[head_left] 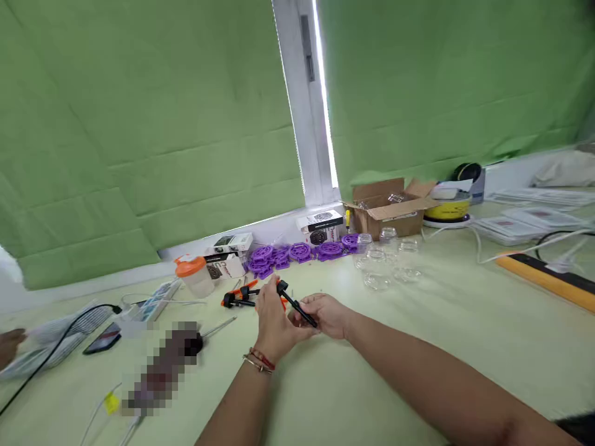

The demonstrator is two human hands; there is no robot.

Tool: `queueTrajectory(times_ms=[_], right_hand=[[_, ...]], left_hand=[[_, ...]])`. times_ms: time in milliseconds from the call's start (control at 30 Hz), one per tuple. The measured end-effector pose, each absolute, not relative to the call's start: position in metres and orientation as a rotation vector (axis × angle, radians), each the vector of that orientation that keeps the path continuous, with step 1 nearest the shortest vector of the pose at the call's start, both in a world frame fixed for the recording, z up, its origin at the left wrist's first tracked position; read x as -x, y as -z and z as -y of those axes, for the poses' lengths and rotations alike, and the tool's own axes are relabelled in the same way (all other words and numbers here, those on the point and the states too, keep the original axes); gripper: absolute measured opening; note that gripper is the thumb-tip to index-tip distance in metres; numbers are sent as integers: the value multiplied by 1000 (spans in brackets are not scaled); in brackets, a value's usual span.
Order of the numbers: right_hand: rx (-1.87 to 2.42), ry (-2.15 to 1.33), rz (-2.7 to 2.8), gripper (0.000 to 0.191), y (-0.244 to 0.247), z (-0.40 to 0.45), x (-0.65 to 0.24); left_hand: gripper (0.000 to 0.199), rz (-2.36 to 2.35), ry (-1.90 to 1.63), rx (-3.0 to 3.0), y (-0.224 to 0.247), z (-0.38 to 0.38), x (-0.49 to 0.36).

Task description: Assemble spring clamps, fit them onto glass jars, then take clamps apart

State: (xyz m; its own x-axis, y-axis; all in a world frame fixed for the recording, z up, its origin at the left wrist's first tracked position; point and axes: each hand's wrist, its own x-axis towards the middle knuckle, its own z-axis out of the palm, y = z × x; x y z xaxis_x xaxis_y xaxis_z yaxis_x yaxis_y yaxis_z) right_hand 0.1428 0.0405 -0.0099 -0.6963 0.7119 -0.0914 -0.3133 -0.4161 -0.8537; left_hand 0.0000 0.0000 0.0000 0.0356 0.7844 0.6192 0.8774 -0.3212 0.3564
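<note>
Between my hands is a black rod-like part (300, 308) with a rounded knob at its upper end; a bit of orange shows beside it. My left hand (274, 319) is closed around its upper left side, fingers pointing up and away. From the right, my right hand (328, 314) pinches near its lower end; the fingertips are partly hidden. Just beyond my left hand lie similar black-and-orange parts (239, 298). A pixelated tool (167, 365) with a thin metal shaft lies to the left.
Purple round plastic parts (300, 251) line the back, beside clear cups (377, 272) and an open cardboard box (395, 214). An orange-lidded container (195, 275), a power strip (158, 298) and a phone (103, 339) are at left. Another person's hand (10, 347) shows at the left edge.
</note>
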Motion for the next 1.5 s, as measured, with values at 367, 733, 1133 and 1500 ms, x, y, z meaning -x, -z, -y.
queueTrajectory(times_ms=[367,733,1133,1500], right_hand=[[572,-2152,1126,22,15,-44,-143],[593,-2134,1104,14,17,-44,-141],[566,-2196,1062,14,14,-42,-141],[547,-2234,993,13,20,-46,-139]], left_hand=[[123,1782,1251,2144,2,2,-5],[116,1714,1225,2143,6,-1,-4],[126,1672,1290,2216,8,0,-3],[115,1652,1320,2172,5,3,-7]])
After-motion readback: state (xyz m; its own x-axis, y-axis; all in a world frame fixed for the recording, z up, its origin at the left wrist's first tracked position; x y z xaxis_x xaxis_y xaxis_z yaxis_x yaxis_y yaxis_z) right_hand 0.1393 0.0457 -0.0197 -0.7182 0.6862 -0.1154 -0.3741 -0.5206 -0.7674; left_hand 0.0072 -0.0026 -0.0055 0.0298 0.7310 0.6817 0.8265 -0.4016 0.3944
